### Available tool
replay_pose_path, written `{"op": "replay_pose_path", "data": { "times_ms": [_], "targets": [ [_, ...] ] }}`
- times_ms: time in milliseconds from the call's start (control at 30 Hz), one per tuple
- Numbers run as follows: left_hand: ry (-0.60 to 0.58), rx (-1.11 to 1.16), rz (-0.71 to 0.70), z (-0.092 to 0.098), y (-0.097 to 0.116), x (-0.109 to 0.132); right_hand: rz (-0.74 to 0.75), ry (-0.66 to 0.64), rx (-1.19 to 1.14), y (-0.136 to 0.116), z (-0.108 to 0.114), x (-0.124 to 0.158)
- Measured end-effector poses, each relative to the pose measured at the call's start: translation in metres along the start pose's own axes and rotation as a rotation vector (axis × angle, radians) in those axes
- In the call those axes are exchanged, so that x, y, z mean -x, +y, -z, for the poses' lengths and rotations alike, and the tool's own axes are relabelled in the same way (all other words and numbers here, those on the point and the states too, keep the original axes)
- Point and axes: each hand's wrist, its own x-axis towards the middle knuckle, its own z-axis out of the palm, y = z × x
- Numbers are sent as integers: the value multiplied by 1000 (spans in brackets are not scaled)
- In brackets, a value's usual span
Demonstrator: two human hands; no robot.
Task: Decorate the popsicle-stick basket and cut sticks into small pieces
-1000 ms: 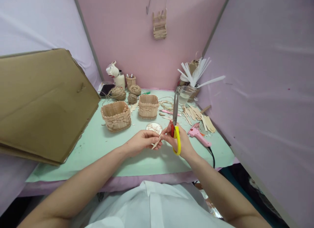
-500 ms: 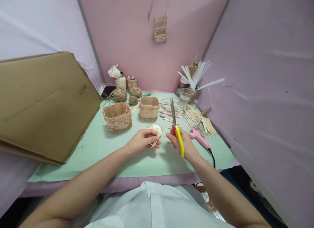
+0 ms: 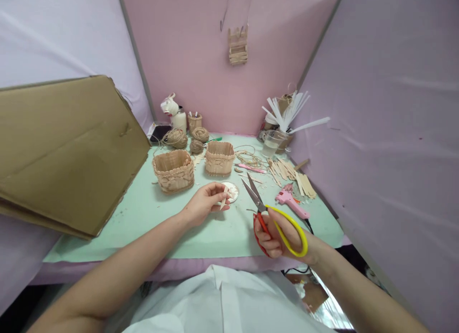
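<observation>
My left hand (image 3: 206,203) pinches a short, pale wooden strip (image 3: 224,199) between thumb and fingers. Just beyond it lies a small round dish (image 3: 234,193) with pale bits in it, partly hidden by the fingers. Closed round the handles of scissors (image 3: 260,206), one loop yellow and the other red, is my right hand (image 3: 278,232). The blades stand slightly apart, point up and to the left, and are clear of the strip. Two small wooden baskets, a left one (image 3: 174,173) and a right one (image 3: 219,160), stand behind my left hand.
A pink glue gun (image 3: 292,203) with a black cord lies right of the scissors, near loose wooden sticks (image 3: 283,168). Twine balls (image 3: 176,138) sit at the back left. Big cardboard (image 3: 68,156) leans on the left. A clear cup (image 3: 273,143) stands back right.
My right hand has moved toward me and turned, so the scissors now tilt left with their blades spread apart. The left hand keeps the strip, now held more upright.
</observation>
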Motion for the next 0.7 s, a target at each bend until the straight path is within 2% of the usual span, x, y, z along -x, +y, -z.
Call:
{"op": "replay_pose_path", "data": {
  "times_ms": [200, 367, 700],
  "targets": [
    [16, -66, 25, 2, 1, 0, 59, 183, 222, 0, -5, 3],
    [64, -143, -51, 5, -3, -5, 55, 202, 308, -3, -7, 4],
    [68, -16, 15, 0, 1, -1, 67, 282, 614, -6, -16, 0]
  ]
}}
